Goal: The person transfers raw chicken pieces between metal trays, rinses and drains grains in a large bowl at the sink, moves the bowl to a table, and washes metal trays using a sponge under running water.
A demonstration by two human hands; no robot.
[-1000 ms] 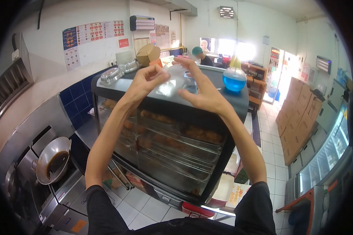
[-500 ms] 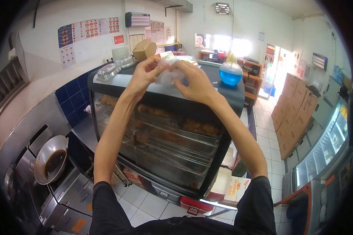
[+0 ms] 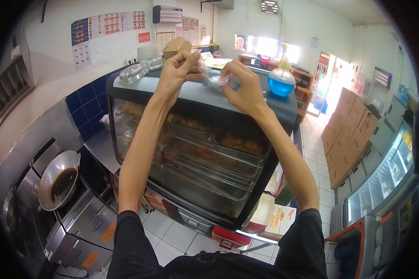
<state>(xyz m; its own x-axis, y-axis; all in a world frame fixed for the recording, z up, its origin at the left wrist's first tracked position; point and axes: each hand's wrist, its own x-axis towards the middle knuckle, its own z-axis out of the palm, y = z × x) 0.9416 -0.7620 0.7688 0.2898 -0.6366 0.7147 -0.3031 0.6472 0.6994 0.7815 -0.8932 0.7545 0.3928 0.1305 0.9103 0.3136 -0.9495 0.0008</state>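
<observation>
Here's one left hand (image 3: 178, 72) and one right hand (image 3: 243, 86), both half-curled with thumb and finger pinched together on one piece of clear plastic (image 3: 214, 79) above one glass-fronted cabinet (image 3: 191, 99), one blue-filled bottle (image 3: 281, 83) on top!

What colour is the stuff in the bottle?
The liquid is bright blue, best seen in the head view.

Bare left hand (image 3: 179, 70), upper centre of frame: thumb and index pinched near the top, other fingers bent toward the right. Bare right hand (image 3: 244, 86) near it, slightly lower, not touching: thumb and index curled into a pinch facing left. Bare left forearm (image 3: 146, 144) slants up from lower left of centre, bare right forearm (image 3: 288, 153) up-left from lower right. Black short fabric sleeves (image 3: 132, 244) at bottom.
</observation>
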